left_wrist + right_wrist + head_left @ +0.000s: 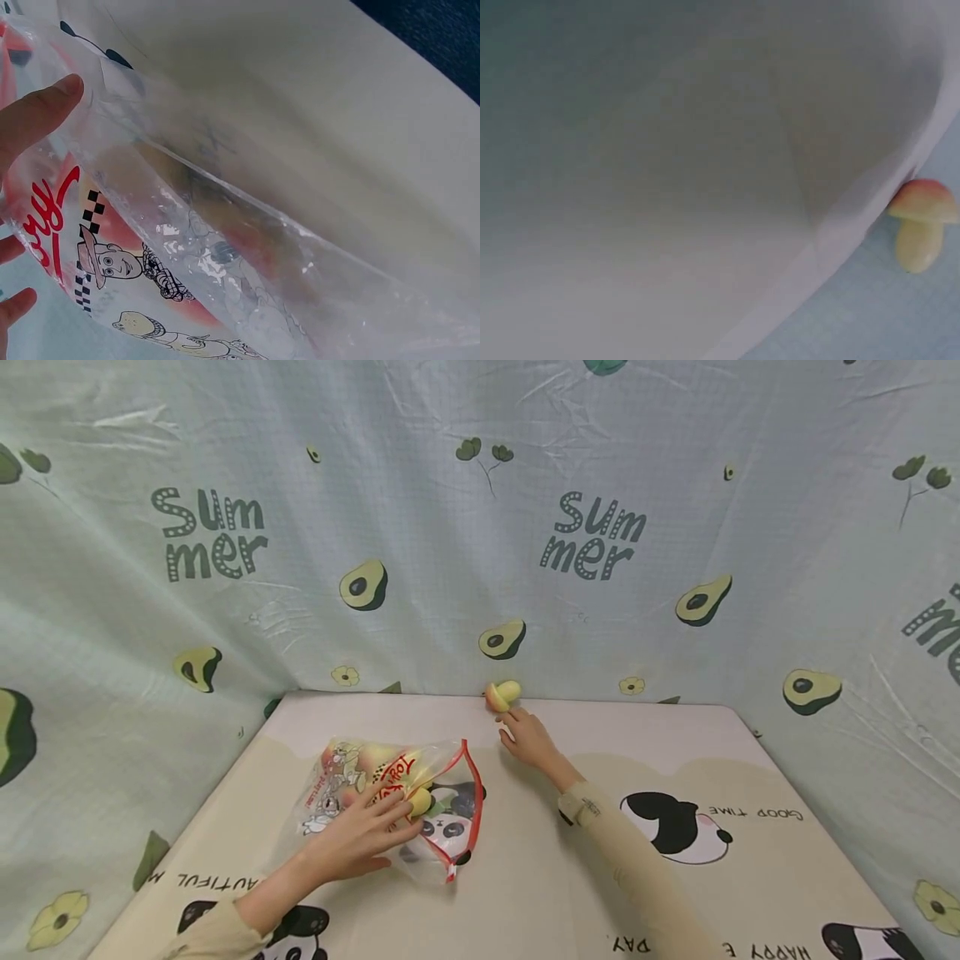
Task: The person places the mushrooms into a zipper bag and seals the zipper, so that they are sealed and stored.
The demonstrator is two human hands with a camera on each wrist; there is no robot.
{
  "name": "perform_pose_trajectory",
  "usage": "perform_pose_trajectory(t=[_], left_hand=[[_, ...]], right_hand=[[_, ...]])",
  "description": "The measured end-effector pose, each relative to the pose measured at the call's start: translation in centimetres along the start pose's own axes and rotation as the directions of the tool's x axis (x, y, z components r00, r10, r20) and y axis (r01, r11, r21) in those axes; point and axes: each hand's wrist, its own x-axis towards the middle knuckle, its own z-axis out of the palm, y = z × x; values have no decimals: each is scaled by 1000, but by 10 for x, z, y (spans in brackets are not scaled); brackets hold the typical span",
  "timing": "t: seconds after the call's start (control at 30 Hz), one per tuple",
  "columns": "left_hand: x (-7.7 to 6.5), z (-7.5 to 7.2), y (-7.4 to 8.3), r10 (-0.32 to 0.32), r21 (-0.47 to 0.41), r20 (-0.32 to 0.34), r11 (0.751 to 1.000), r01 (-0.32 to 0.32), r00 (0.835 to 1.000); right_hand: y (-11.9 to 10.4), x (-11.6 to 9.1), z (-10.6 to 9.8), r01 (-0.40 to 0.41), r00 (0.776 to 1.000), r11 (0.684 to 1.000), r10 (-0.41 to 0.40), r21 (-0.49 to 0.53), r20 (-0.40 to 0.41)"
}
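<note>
A clear plastic bag (352,768) with a red zip edge and printed cartoon figures lies on the table. Rounded red and yellow pieces show through it. Across its top rests my left hand (363,835), fingers spread; the left wrist view shows the thumb (45,112) over the printed plastic (112,262). A toy mushroom (502,695) with a reddish cap and pale yellow stem is at the table's back edge. My right hand (531,742) reaches to just in front of it; whether the fingertips touch it I cannot tell. The right wrist view shows the mushroom (921,225) without the fingers.
The table (525,877) wears a cream cover printed with pandas, a dog's head and lettering. Behind it and at both sides hangs a pale curtain (435,527) with avocado prints, close to the table's back edge.
</note>
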Motion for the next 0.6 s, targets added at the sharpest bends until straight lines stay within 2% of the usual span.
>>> perform_pose_trajectory(t=[0.13,0.3,0.4,0.47,0.53,0.6], left_hand=[[-1,0,1,-1,-6,3,1000,1,1000],[-3,0,0,-9,-17,-3,1000,9,1000],[-4,0,0,-16,-23,-13,1000,15,1000],[-4,0,0,-16,-27,-18,1000,15,1000],[-4,0,-1,-14,-24,-19,1000,14,1000],[-3,0,-1,-13,-22,-19,1000,13,1000]], right_hand=[[6,6,6,-93,996,995,93,-41,9],[8,17,8,-210,973,976,215,-65,85],[7,25,6,-253,948,964,263,-79,180],[9,31,7,-295,914,953,303,-73,270],[17,35,15,-301,904,951,308,-69,298],[26,37,25,-282,910,956,294,-83,294]])
